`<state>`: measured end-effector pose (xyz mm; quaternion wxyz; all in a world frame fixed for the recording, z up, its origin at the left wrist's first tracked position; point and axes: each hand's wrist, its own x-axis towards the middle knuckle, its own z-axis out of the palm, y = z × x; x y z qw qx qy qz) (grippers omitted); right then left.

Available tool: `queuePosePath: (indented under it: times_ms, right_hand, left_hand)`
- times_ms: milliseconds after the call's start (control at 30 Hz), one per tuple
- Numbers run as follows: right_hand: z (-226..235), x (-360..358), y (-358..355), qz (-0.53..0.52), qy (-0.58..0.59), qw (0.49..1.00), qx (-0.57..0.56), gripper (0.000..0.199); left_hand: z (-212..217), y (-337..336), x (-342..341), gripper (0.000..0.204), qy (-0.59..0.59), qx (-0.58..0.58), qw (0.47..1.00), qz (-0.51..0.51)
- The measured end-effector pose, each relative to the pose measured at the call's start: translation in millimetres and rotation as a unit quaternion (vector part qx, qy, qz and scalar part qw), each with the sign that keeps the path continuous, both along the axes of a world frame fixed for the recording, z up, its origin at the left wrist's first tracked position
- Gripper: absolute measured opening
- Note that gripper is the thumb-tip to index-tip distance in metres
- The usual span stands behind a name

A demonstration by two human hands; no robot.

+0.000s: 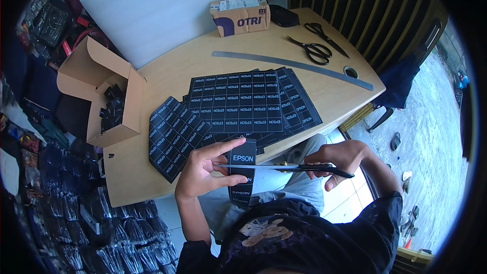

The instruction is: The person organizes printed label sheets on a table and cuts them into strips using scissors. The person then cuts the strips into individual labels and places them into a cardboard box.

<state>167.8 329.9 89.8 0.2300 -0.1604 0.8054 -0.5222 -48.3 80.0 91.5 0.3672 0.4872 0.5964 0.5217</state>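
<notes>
Table point(167, 76): one, pale wood, rounded far-right corner, running from near left to far right.

White board point(157, 10): one, large, leaning at the far left edge of the table.

Label sheets point(236, 102): black, gridded with small white-lettered labels, stacked at the table's middle; at least three, exact count cannot be told because they overlap. One more sheet point(172, 134) lies skewed to the near left, over the table edge.

Open carton point(109, 91): one, brown, at the left of the table, holding small black parts.

Parcel point(240, 15): one, brown, taped, at the far edge.

Ruler point(291, 63): one, long, metal, lying beyond the sheets.

Spare scissors point(317, 45): two pairs, black-handled, far right, crossing each other.

Tape roll point(351, 72): one, small, at the ruler's right end.

Label strip point(242, 172): one, a narrow black column of labels with white lettering, hanging upright off the near edge of the table, above the person's lap.

Scissors in use point(284, 168): one pair, blades lying level across the strip, tips toward the left.

Left hand point(205, 170): partly open, fingers extended, thumb and fingers pinching the strip's left edge.

Right hand point(337, 158): closed through the scissor handles, to the right of the strip.
</notes>
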Motion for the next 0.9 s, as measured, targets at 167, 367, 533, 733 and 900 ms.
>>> queuePosePath:
  times_ms: [167,367,533,733,900]
  right_hand:
    - [0.4,-0.9,-0.2,0.002,0.006,1.000,0.000,0.071]
    - [1.5,-0.6,0.1,-0.004,-0.004,1.000,0.006,0.072]
    - [-0.3,0.0,0.7,-0.002,-0.001,1.000,0.010,0.073]
    - [-0.6,-0.4,0.2,0.002,0.003,1.000,0.010,0.073]
    - [-1.8,0.1,-0.7,-0.004,0.013,1.000,0.006,0.072]
  left_hand:
    - [-1.4,0.0,-0.4,0.074,-0.007,-0.009,1.000,-0.004]
    - [-0.8,0.9,-0.1,0.074,-0.022,-0.014,1.000,-0.008]
    - [-3.4,0.3,-1.1,0.073,-0.036,-0.015,0.999,-0.010]
    - [-3.1,0.2,-0.9,0.073,-0.030,-0.018,0.999,-0.014]
    - [-4.7,1.5,-1.6,0.073,-0.017,-0.026,0.999,-0.012]
